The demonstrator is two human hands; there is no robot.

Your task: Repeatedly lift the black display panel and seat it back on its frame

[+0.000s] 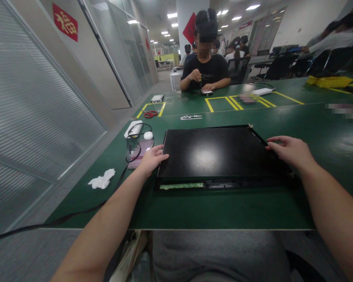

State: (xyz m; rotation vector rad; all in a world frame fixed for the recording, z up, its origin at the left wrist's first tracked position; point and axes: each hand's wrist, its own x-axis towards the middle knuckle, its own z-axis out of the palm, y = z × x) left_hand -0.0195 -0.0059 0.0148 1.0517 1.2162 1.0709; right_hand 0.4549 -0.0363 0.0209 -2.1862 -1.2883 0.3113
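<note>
A flat black LCD panel (217,154) lies in front of me over a black bezel frame (229,184), slightly askew to it. Along the frame's near side a narrow green circuit board (181,186) is exposed. My left hand (153,158) pinches the panel's left edge, thumb on top and fingers against the side. At the right side, my right hand (290,150) has thumb and forefinger closed on the edge; whether they grip the panel, the frame or both I cannot tell. The fingers' undersides are hidden.
Left of the panel are a phone (141,153), a white round case (148,135), a white power bank (133,129), a black strap (76,216) and crumpled tissue (102,179). Red-handled scissors (150,114) lie farther back. Across the table (223,213), a person (207,70) works with a screwdriver.
</note>
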